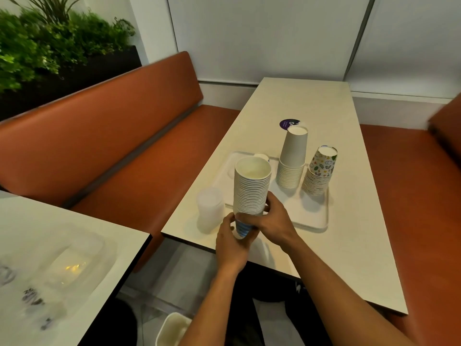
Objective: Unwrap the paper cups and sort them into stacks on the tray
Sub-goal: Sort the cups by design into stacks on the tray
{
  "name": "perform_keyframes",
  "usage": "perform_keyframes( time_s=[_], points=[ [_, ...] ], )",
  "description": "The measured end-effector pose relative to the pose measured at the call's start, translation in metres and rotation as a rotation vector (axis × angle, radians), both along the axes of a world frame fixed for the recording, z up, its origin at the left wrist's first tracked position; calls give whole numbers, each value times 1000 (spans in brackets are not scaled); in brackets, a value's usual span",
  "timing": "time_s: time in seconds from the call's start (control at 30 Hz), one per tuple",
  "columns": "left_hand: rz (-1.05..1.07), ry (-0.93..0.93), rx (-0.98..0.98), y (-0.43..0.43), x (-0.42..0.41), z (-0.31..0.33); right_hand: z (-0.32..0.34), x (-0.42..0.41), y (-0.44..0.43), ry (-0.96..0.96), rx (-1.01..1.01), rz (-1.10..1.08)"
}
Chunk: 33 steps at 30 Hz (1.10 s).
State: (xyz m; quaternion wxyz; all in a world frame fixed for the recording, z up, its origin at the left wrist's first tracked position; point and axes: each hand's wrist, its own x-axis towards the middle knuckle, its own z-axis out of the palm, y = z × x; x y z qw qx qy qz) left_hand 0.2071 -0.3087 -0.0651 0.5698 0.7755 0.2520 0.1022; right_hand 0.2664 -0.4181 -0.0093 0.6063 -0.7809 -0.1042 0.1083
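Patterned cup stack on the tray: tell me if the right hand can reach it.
Likely not: the right hand grips the tall held stack. If it let go, only bare tray lies between it and the patterned stack.

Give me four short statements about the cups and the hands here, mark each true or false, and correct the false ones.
1. The left hand and the right hand both grip the held stack. True.
2. The held stack has its open mouth facing down. False: the open mouth faces up.
3. The plain white stack stands upside down on the tray. True.
4. The patterned stack stands to the left of the plain white stack. False: it stands to its right.
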Motion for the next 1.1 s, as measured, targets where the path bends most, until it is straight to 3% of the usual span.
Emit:
perform_keyframes(
  time_s=[0.1,0.43,0.63,0.77,0.97,1.1],
  points=[
    [-25,-86,-33,-4,-17,20,14,-8,-17,11,70,-9],
    [-152,-287,-409,-9,-36,59,49,-25,-56,72,359,-32],
    [-200,-264,-716,-12,-31,61,57,-25,-70,71,477,-44],
    [-185,-256,-811,-14,-27,60,64,-22,-79,48,508,-46],
    [13,-272,-747,8,-13,67,65,-7,-96,12,693,-210],
    [105,-273,-401,34,21,85,58,3,-103,14,706,-268]
  ],
)
